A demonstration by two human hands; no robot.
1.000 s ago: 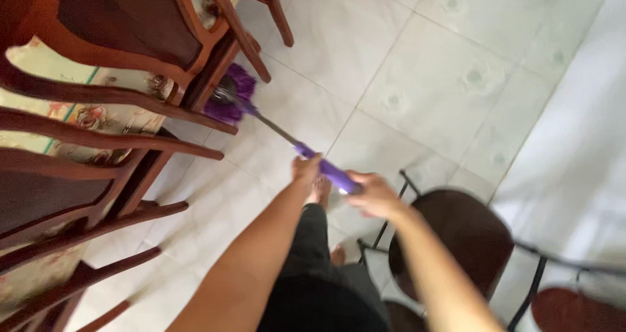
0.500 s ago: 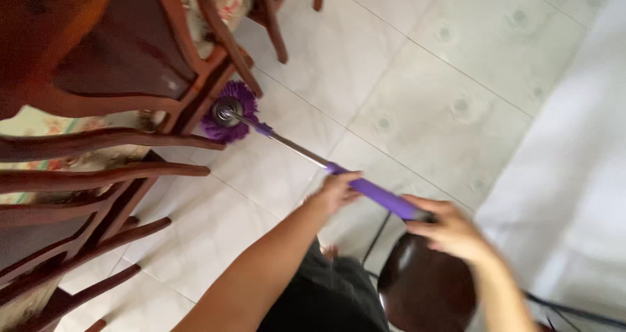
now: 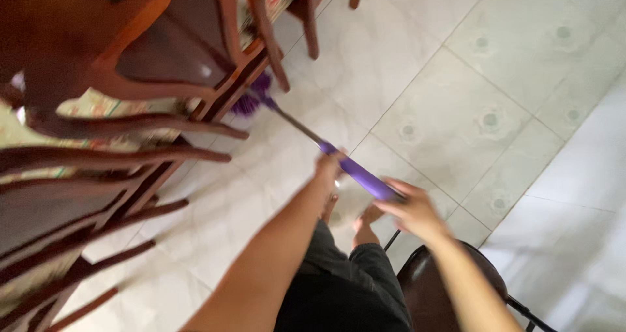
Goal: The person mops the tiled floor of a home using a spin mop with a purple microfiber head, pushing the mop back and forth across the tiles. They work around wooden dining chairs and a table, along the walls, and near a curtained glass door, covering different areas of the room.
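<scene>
Both of my hands grip a purple-handled broom [image 3: 355, 170]. My left hand [image 3: 328, 167] holds the purple grip higher up toward the metal shaft. Lower on the same grip sits my right hand [image 3: 411, 209]. The thin metal shaft runs up and left to the purple bristle head [image 3: 251, 100], which is partly hidden behind a wooden chair leg under the dining chairs. My bare feet [image 3: 355, 218] and dark trousers show below the handle.
Dark wooden dining chairs [image 3: 163, 64] with patterned cushions crowd the left side and top. A dark round stool [image 3: 430, 293] with black metal legs stands at the bottom right, beside my right forearm. Pale tiled floor [image 3: 469, 97] stretches to the right.
The broom head has moved further under the wooden chairs, now partly hidden by a leg. My hands stay on the handle while the view has shifted.
</scene>
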